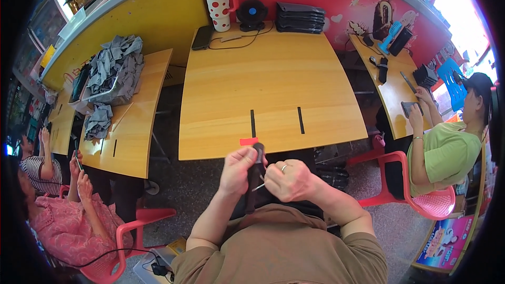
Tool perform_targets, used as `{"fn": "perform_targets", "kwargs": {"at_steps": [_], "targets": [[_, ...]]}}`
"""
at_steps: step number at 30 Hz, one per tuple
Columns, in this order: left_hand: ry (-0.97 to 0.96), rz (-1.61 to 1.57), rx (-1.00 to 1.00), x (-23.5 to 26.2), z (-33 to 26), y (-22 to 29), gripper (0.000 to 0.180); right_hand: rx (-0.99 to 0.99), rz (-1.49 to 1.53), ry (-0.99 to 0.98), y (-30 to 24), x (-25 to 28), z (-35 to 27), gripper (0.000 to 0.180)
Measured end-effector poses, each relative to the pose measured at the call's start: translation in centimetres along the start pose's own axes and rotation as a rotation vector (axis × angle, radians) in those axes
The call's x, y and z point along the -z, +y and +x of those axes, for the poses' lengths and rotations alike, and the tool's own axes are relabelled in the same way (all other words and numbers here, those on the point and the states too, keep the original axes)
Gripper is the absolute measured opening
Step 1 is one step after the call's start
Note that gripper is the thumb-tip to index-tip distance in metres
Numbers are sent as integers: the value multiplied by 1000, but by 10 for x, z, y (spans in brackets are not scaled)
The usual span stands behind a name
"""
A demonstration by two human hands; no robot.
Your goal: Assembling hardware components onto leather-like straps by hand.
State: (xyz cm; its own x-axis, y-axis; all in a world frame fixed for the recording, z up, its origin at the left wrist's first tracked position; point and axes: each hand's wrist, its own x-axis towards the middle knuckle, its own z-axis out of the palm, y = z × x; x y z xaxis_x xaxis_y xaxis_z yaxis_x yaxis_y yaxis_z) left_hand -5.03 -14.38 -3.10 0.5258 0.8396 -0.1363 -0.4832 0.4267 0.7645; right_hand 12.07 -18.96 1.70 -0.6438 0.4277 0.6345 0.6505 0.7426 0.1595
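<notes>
My left hand is closed round a dark, elongated piece held upright in front of my chest, just off the near edge of the table. Its rounded upper end shows above my thumb. Close against its right side is my right hand, fingers curled in, with a ring on one finger. A thin, pale rod sticks out below those fingers towards the dark piece; its kind is not clear. A small red strip lies at the table edge just beyond my hands.
On the wooden table are two black strips, a phone, a spotted tumbler, a small fan and stacked black pouches. Grey cloth pieces fill a bin at left. People sit working on both sides.
</notes>
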Motion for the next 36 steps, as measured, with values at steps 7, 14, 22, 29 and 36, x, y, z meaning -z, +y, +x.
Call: {"fn": "perform_targets", "kwargs": {"at_steps": [7, 14, 22, 29, 36], "targets": [[579, -402, -374, 127, 46, 78, 31, -7, 462, 247, -20, 6, 3, 20], [842, -617, -562, 235, 21, 142, 32, -579, 589, 309, 38, 69, 8, 15], [448, -232, -458, 118, 35, 66, 32, -798, 447, 349, 153, -19, 68, 19], [396, -198, -460, 119, 35, 66, 27, -314, -109, 230, 190, -136, 131, 5], [399, -178, -451, 117, 34, 70, 26, -341, 31, -183, 157, -241, 128, 7]]}}
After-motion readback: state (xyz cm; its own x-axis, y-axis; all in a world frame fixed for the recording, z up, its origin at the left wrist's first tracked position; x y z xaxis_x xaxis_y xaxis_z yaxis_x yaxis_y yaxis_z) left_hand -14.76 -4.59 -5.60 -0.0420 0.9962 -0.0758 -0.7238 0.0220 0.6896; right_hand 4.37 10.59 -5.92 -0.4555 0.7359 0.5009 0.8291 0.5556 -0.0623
